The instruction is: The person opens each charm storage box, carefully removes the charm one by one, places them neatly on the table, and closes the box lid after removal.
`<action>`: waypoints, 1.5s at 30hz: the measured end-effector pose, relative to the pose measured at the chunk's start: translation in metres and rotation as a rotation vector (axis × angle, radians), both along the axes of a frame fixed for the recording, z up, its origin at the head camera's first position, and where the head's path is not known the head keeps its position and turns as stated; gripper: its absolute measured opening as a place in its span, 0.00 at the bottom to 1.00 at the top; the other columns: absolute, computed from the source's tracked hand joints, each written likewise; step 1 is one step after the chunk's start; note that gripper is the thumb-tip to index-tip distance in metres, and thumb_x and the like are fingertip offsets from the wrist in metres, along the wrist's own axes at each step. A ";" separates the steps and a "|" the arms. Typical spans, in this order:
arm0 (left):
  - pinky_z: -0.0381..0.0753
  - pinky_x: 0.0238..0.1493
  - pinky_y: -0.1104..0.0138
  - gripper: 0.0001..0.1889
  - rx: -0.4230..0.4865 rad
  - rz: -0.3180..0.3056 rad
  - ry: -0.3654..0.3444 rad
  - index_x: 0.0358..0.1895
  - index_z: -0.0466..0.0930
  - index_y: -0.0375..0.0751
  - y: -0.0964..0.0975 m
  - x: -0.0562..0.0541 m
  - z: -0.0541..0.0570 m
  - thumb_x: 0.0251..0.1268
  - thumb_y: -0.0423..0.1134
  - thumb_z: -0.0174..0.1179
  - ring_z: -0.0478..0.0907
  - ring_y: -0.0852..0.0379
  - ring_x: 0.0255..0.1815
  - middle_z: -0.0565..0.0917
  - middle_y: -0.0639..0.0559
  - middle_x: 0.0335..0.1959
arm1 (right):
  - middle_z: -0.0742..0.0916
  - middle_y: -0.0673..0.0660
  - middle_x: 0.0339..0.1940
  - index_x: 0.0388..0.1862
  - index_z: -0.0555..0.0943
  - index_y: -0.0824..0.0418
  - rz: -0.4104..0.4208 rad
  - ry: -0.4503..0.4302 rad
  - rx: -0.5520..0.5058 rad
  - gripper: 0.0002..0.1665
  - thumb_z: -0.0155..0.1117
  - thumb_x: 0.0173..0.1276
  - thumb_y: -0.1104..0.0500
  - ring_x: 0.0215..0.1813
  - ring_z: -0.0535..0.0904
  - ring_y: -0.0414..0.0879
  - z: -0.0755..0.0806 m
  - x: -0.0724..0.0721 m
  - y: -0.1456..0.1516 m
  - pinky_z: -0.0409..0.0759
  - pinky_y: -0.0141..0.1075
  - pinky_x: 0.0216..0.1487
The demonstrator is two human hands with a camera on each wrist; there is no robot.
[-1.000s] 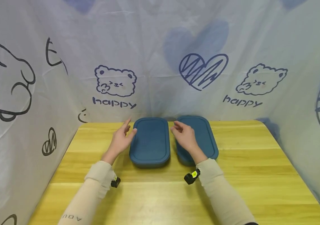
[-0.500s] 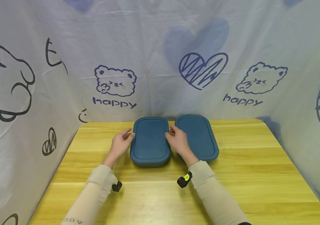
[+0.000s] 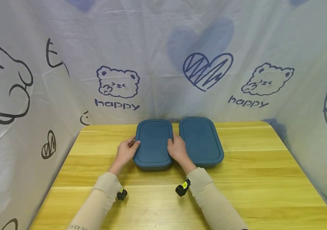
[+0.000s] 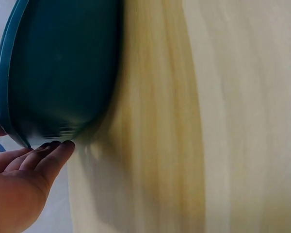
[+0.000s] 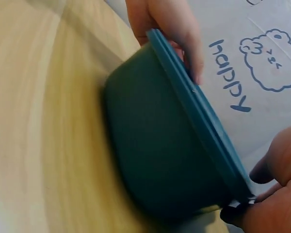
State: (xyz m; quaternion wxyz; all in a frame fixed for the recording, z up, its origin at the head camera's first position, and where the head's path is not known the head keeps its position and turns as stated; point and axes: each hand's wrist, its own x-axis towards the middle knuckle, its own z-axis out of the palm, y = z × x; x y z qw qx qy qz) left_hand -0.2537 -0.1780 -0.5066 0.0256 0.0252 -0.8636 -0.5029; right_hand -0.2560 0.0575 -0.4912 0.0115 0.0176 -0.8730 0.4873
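Observation:
Two dark blue, lidded food containers stand side by side near the back of the table in the head view. My left hand holds the left side of the left food container, thumb on the lid's edge. On the opposite side my right hand grips it, in the narrow space beside the right food container. In the left wrist view, the fingers of the left hand lie under the rim. The right wrist view has the right hand at the near corner, its thumb by the lid.
The wooden table stretches out in front of the containers. White cloth with bear and heart drawings hangs right behind the table and along both sides. A small black wrist camera sits at the right sleeve.
My right hand has moved left from over the right food container to the left one's side. Both hands have come in and taken hold of the left container.

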 end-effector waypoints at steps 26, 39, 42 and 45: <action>0.87 0.61 0.54 0.26 0.101 0.081 -0.004 0.71 0.78 0.32 0.005 0.001 -0.003 0.79 0.44 0.62 0.86 0.40 0.62 0.86 0.32 0.61 | 0.74 0.75 0.76 0.82 0.61 0.75 -0.024 -0.090 -0.041 0.32 0.46 0.86 0.62 0.77 0.70 0.71 0.004 0.002 -0.002 0.72 0.61 0.76; 0.88 0.59 0.56 0.25 0.080 0.073 -0.008 0.72 0.78 0.34 0.002 -0.001 -0.002 0.79 0.44 0.62 0.86 0.41 0.61 0.86 0.33 0.61 | 0.73 0.71 0.79 0.85 0.59 0.68 -0.030 -0.177 -0.126 0.33 0.50 0.86 0.60 0.80 0.68 0.66 0.007 0.000 0.002 0.73 0.58 0.76; 0.87 0.60 0.56 0.26 0.077 0.072 -0.010 0.72 0.77 0.34 0.002 -0.001 -0.002 0.79 0.44 0.62 0.86 0.41 0.62 0.86 0.34 0.61 | 0.73 0.71 0.78 0.84 0.60 0.68 -0.032 -0.170 -0.118 0.33 0.50 0.86 0.60 0.80 0.68 0.66 0.006 0.000 0.001 0.72 0.58 0.77; 0.87 0.61 0.55 0.26 0.076 0.072 -0.015 0.72 0.77 0.35 0.001 0.000 -0.002 0.79 0.44 0.61 0.86 0.41 0.63 0.86 0.34 0.62 | 0.74 0.72 0.77 0.84 0.60 0.69 -0.035 -0.163 -0.114 0.33 0.49 0.86 0.60 0.79 0.69 0.67 0.005 0.000 0.000 0.72 0.58 0.77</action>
